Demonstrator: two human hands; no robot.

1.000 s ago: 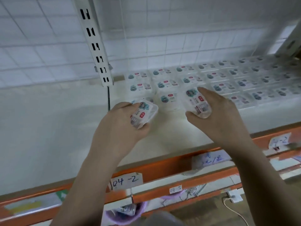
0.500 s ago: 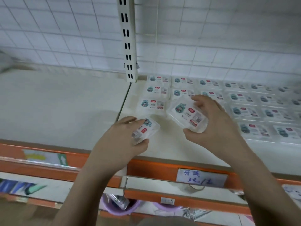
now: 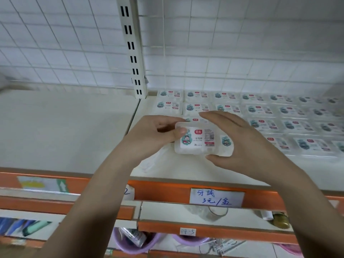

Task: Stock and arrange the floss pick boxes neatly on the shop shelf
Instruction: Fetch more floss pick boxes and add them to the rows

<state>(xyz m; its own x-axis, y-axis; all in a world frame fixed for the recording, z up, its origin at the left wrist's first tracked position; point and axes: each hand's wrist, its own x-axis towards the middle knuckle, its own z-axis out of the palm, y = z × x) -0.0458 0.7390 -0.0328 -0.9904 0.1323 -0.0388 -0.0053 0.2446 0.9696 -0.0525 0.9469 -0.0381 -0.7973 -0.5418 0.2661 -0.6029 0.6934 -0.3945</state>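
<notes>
Both hands meet over the front of the cream-white shop shelf (image 3: 186, 170), just right of the white slotted metal upright (image 3: 132, 47). Between them sits a clear plastic floss pick box with a white label and a teal cartoon figure (image 3: 197, 139). The left hand (image 3: 149, 138) pinches its left end, thumb on the top face. The right hand (image 3: 247, 144) curls round the right side, fingers over the far edge and thumb under the near one. A second label with the same teal figure shows by the right palm, so the right hand may hold a second box beside the first (I cannot tell for sure).

Whether the held box already touches the shelf or hangs just above it is not clear. Behind and to the right, rows of matching floss pick boxes (image 3: 258, 109) lie flat, labels up, in a tidy grid reaching the white wire-grid back panel (image 3: 223, 53).

The step in hand looks like placing: filling the gap at the front left of the grid. The next move calls for setting the box down flat, label up and squared with its neighbours, then nudging it so the edges meet without shoving the row behind. A handwritten white price tag (image 3: 216, 198) sits on the orange shelf edge (image 3: 163, 190) below.
</notes>
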